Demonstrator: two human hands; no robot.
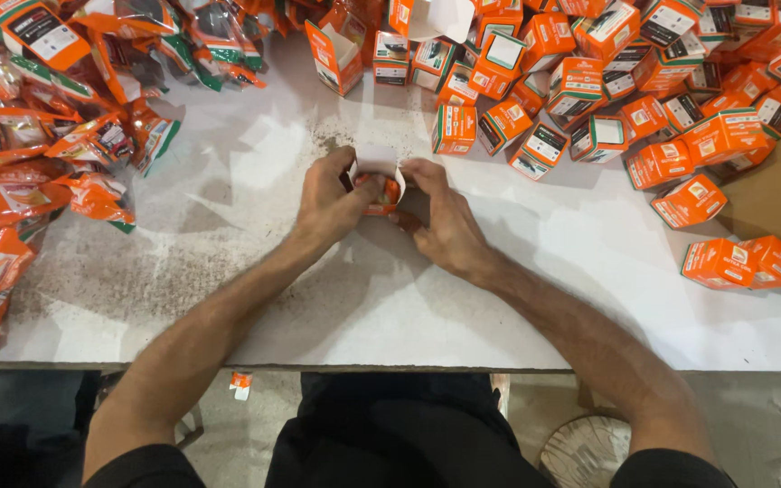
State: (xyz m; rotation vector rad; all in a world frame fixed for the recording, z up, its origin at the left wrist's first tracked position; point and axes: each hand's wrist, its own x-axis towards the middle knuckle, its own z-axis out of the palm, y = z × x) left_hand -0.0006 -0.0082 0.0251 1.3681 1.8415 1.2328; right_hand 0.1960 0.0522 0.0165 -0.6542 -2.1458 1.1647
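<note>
Both of my hands meet at the middle of the white table [409, 307] around one small orange carton [380, 188] with a white flap standing up. My left hand [329, 201] grips its left side, thumb against the box. My right hand [445, 221] holds the right side, fingers curled over the top edge. An orange packet seems to sit inside the carton, partly hidden by my fingers.
A heap of orange foil packets [38, 117] covers the left of the table. Many small orange cartons [607, 90] are piled along the back and right, some open. Two closed cartons [741, 262] lie at the right edge. A small carton scrap [240, 384] lies on the floor.
</note>
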